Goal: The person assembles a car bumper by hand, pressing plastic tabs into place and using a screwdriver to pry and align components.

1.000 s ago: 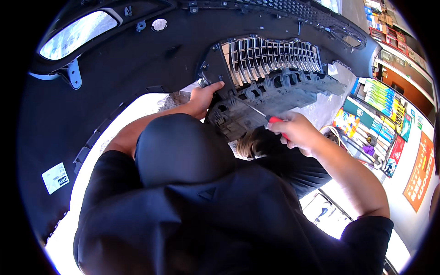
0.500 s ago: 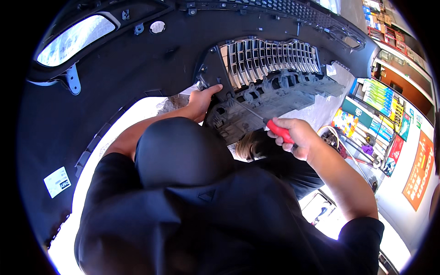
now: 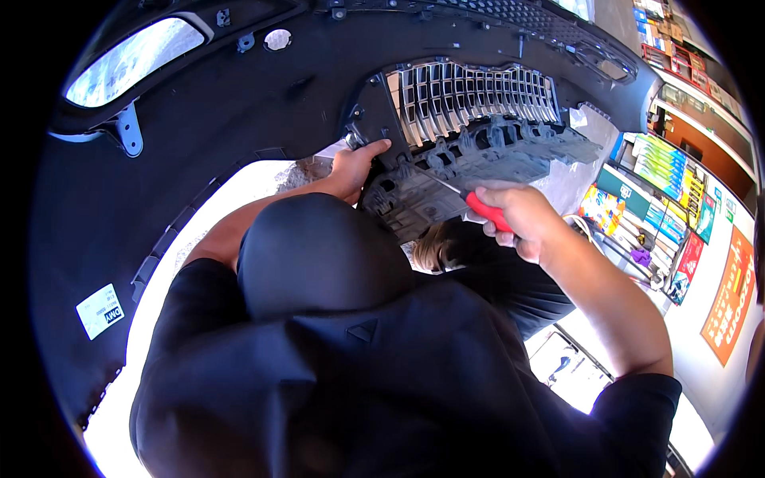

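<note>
A large black car bumper (image 3: 271, 95) arches in front of me, its inner side toward me. Set into it is a silver slatted grille (image 3: 470, 95), with a dirty grey plastic panel (image 3: 478, 163) along its near side. My left hand (image 3: 351, 171) grips the bumper's edge beside the grille's left end, thumb on top and the other fingers partly hidden beneath. In my right hand (image 3: 522, 215), closed round its handle, is a red-handled screwdriver (image 3: 488, 210). The metal shaft points up and left toward the corner where grille and panel meet; whether the tip touches is too small to tell.
A rounded dark shape (image 3: 327, 255) and dark clothing fill the lower middle. On the right stand shelves with boxes (image 3: 657, 167), hoses and an orange sign (image 3: 727, 299). A white label (image 3: 100, 311) is stuck on the bumper's left part. A metal bracket (image 3: 129, 131) juts out there.
My right hand and the screwdriver have moved slightly up, with the handle closer to the grey panel. My left hand keeps its hold on the bumper's edge.
</note>
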Action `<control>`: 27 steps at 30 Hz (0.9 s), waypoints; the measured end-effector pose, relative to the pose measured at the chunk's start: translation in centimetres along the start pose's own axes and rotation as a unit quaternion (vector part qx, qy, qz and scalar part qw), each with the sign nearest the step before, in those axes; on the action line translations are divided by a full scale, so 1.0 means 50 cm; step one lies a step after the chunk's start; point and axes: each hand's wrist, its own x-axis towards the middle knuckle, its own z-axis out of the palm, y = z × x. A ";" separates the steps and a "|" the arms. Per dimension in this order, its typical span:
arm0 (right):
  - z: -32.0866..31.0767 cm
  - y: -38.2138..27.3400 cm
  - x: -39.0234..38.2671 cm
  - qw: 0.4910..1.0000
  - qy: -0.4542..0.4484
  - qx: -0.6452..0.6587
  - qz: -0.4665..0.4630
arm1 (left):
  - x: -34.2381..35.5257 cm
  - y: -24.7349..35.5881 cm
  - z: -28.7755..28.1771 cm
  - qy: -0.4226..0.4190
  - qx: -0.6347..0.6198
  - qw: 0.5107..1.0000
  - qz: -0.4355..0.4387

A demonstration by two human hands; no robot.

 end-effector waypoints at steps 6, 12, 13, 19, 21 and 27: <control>0.037 0.054 -0.032 0.779 0.112 -0.531 -0.315 | -0.022 0.013 0.008 0.002 0.007 1.000 0.021; 0.034 0.076 -0.035 0.608 0.131 -0.654 -0.431 | -0.026 0.013 0.011 -0.017 -0.012 1.000 0.012; 0.028 0.070 -0.018 0.706 0.116 -0.573 -0.399 | -0.025 0.011 0.010 -0.016 -0.012 1.000 0.013; 0.000 0.036 0.001 1.000 -0.018 0.005 -0.009 | -0.009 0.013 0.005 0.000 0.015 1.000 0.027; 0.021 0.042 -0.017 0.976 0.035 -0.199 -0.082 | -0.010 0.006 0.004 -0.001 0.027 0.998 0.050; 0.014 0.097 -0.040 0.490 0.155 -0.723 -0.461 | -0.014 0.005 0.011 -0.015 0.001 1.000 0.017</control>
